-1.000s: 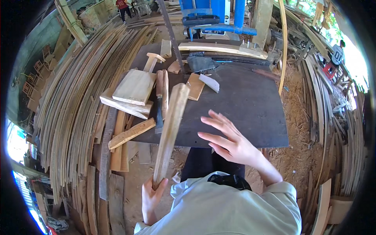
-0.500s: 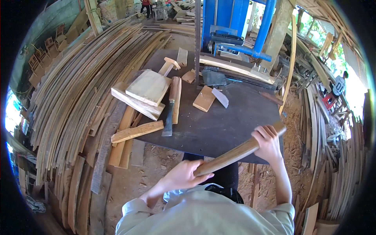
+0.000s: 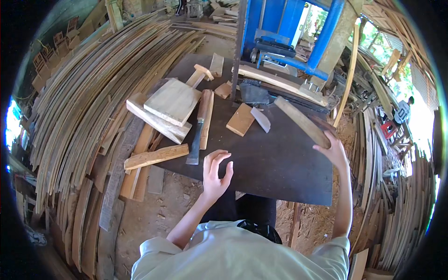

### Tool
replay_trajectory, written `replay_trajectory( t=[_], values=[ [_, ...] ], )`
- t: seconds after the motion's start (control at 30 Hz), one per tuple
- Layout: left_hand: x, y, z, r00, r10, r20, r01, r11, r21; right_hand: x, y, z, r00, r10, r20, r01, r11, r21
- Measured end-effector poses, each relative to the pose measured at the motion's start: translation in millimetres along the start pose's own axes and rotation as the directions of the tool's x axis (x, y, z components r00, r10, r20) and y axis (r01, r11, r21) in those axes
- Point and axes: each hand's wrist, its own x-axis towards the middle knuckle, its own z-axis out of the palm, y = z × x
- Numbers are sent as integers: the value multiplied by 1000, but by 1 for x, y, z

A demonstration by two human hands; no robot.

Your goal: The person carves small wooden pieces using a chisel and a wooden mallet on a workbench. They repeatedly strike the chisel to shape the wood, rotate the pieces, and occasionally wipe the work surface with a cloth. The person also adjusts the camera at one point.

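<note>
My right hand (image 3: 334, 150) grips the near end of a long, slightly curved wooden piece (image 3: 301, 120), which slants away to the upper left over the right part of the dark table (image 3: 275, 165). Whether its far end rests on the table I cannot tell. My left hand (image 3: 216, 174) is empty above the table's front edge, fingers bent and apart from the thumb. Just left of it is a wooden-handled chopping knife (image 3: 200, 126) beside a narrow wood strip (image 3: 207, 133). A small wooden block (image 3: 240, 120) and a pale offcut (image 3: 261, 120) lie mid-table.
A tall blue bandsaw (image 3: 266, 21) stands behind the table, its upright blade (image 3: 236, 60) at the table's back. Flat boards (image 3: 172, 102) and a wood stick (image 3: 156, 157) lie at the left. Long timber stacks (image 3: 93, 98) line the left. A person (image 3: 402, 112) sits far right.
My left hand has let go of the curved wooden piece and risen to the table edge. My right hand has carried the piece forward, turning it to point away to the upper left.
</note>
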Motion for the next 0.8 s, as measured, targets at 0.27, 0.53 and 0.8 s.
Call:
replay_trajectory(
  t=[0.27, 0.53, 0.8],
  values=[
    [2, 1, 4, 999, 26, 28, -26, 999, 26, 57, 27, 31, 985, -26, 172, 42, 995, -87],
    [2, 2, 5, 999, 13, 46, -16, 998, 66, 78, 40, 46, 972, -149, 182, 142, 988, 56],
    [3, 0, 0, 997, 35, 63, -36, 999, 15, 78, 34, 60, 959, -282, 21, 283, 958, -48]
  ],
)
